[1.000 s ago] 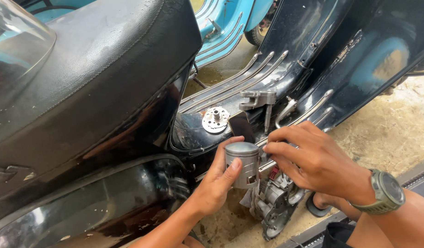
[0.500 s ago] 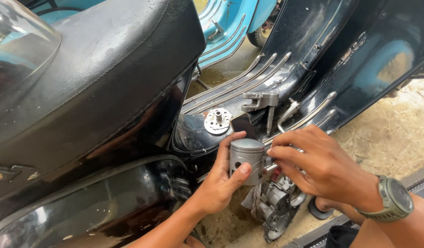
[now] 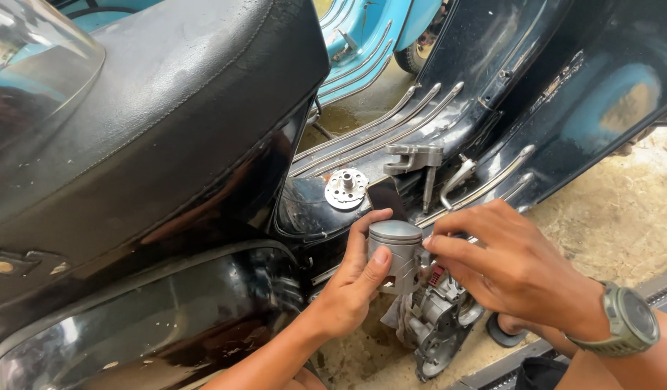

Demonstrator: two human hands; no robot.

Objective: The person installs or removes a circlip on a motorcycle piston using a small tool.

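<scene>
A grey metal piston point(image 3: 395, 251) sits upright beside the black scooter's footboard. My left hand point(image 3: 353, 285) wraps around its left side, thumb and fingers gripping the skirt. My right hand point(image 3: 508, 263), with a green wristwatch, pinches something small against the piston's right side; the fingers hide what it is. Below the piston hangs a grey engine casing point(image 3: 438, 325) with a rag.
The black scooter's seat point(image 3: 153, 108) and side panel point(image 3: 145, 332) fill the left. A round metal flange point(image 3: 345, 188) and a grey pedal point(image 3: 414, 155) lie on the ribbed footboard point(image 3: 391, 137). A light blue scooter point(image 3: 362, 36) stands behind. Sandy ground point(image 3: 622, 217) lies right.
Both hands and the piston have stayed together, only shifting slightly as the view moved. My right fingers have closed in more tightly on the piston's right side.
</scene>
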